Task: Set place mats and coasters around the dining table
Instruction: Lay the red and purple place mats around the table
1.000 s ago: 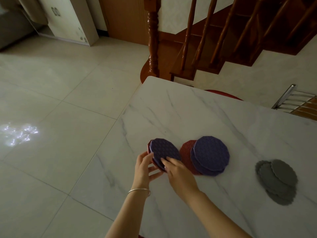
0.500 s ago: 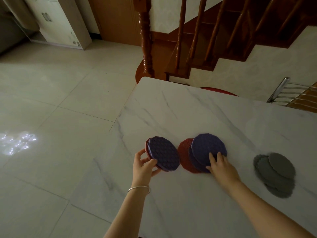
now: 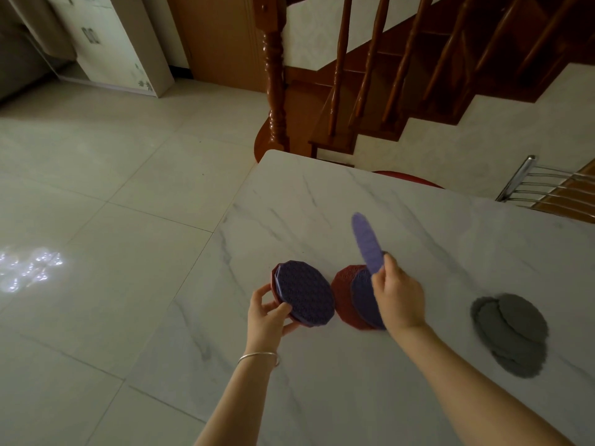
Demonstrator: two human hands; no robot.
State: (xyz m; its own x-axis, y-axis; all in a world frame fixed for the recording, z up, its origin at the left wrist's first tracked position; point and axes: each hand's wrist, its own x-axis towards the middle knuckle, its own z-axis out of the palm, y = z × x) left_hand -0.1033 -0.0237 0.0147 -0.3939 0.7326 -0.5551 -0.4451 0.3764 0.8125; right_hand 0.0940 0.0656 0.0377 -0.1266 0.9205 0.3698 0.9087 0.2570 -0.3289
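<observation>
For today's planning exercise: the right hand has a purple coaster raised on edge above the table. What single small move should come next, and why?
Probably carry the purple coaster in the right hand to a bare spot on the table and lay it flat. It is already lifted clear of the red and purple coasters below, the left hand is busy with a stack, and none seems set at a seat yet.

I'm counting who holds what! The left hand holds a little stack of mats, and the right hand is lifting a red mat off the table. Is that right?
Almost. The mat lifted by the right hand is purple, not red; the head view shows it tilted up on edge. A red mat lies flat on the table beneath. The left hand does hold a small stack.
</observation>
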